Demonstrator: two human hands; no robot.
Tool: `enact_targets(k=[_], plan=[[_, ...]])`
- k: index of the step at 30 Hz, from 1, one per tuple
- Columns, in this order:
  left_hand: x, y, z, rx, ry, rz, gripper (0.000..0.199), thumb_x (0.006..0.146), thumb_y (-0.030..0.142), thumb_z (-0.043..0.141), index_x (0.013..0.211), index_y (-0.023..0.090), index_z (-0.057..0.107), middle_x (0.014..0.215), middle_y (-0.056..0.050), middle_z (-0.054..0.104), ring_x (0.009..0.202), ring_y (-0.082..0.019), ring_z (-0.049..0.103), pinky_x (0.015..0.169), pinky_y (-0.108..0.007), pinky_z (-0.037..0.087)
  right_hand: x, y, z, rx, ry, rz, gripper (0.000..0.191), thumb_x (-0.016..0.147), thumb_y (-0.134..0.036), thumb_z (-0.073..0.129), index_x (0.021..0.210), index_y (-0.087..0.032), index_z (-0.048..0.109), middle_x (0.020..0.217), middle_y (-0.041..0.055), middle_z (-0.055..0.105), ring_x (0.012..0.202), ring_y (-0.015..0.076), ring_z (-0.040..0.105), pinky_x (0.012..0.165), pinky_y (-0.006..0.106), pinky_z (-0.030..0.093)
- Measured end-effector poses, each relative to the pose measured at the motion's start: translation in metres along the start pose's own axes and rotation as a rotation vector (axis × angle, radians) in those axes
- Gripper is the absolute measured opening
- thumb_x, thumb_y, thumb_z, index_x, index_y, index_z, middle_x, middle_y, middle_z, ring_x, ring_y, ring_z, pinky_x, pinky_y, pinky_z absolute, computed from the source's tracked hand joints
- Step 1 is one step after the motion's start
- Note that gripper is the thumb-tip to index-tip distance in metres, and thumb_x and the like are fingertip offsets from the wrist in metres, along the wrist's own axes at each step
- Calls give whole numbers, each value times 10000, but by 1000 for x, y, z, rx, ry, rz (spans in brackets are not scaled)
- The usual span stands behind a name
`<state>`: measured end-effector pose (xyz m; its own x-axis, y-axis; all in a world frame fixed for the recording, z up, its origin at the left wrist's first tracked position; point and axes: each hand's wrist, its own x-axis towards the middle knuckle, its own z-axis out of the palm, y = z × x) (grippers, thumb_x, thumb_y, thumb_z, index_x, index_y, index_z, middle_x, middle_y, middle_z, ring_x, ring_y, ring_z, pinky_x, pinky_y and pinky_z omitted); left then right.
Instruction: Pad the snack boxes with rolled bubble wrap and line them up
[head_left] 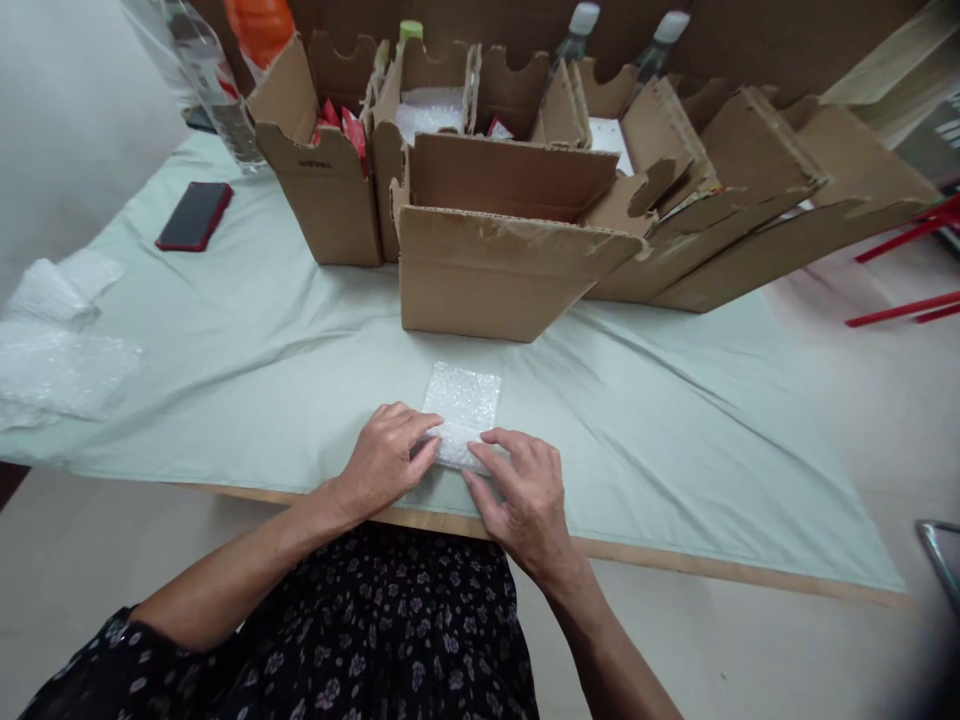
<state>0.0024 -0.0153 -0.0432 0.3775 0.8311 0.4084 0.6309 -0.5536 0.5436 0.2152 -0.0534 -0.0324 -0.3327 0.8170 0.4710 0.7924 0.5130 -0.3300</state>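
Note:
A small sheet or pouch of bubble wrap lies flat near the front edge of the table, its lower part folded over into a strip. At its left edge, my left hand grips the folded part between thumb and fingers. My right hand holds the lower right corner, fingertips on top of the wrap and thumb at the near edge. Whether anything is inside the bubble wrap, I cannot tell.
An open cardboard box stands just beyond the wrap. Behind it is a row of cardboard bins with bottles at the back. A phone and loose bubble wrap lie left on the green tablecloth.

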Motion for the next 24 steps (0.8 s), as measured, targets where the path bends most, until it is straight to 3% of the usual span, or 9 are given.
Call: enact_targets(k=[3,6,9,12,15,18,21,24], plan=[[-2,1,-1,38,24,15,187,949,185,628,1116,157,707,1002,-107,723,923,-246,665,822,-417,554,-1,1,1,-12,-106,-33,192,965,-218,654,1154,-209,683,1166,86,750,1090,283,638,939,448,449],[-6,2,-7,4,18,105,236,939,273,689,1144,156,698,1188,-154,700,1126,-292,638,956,-477,541,-1,5,4,46,-60,8,178,995,-186,605,1156,-201,681,1105,75,771,1038,258,650,915,429,460],[-10,0,-12,-62,-27,155,200,951,236,675,1139,178,702,1097,-109,748,1142,-287,642,989,-493,517,-1,8,5,174,-22,54,167,1020,-203,570,1143,-212,683,1001,55,777,955,230,668,874,406,487],[-7,-3,-11,-105,-44,79,185,968,205,636,1134,181,712,991,-79,775,1012,-253,678,920,-458,527,-2,7,4,220,-4,94,191,1021,-233,574,1183,-223,675,1016,65,771,956,232,682,869,414,506],[1,-6,-5,-59,-26,-8,195,966,237,629,1121,168,724,984,-93,778,934,-250,676,879,-455,528,-4,7,2,150,32,105,267,1008,-268,594,1267,-230,647,1209,115,731,1101,269,670,917,448,502],[9,-7,0,22,-10,-58,202,961,256,617,1102,169,734,956,-96,755,905,-256,653,856,-457,526,-4,8,3,54,-33,58,284,986,-277,625,1266,-240,653,1317,121,691,1181,298,632,960,472,481],[10,-5,0,14,28,-115,236,955,271,624,1142,159,712,997,-105,725,944,-259,644,882,-460,528,0,12,9,-5,-100,30,267,977,-215,616,1238,-220,676,1285,118,719,1160,305,629,946,468,477],[1,-1,-5,-170,112,-277,347,936,286,645,1262,168,649,1083,-101,697,996,-233,652,911,-428,549,7,18,14,33,-55,89,232,1010,-212,568,1204,-212,694,1165,104,771,1040,275,676,876,436,495]])
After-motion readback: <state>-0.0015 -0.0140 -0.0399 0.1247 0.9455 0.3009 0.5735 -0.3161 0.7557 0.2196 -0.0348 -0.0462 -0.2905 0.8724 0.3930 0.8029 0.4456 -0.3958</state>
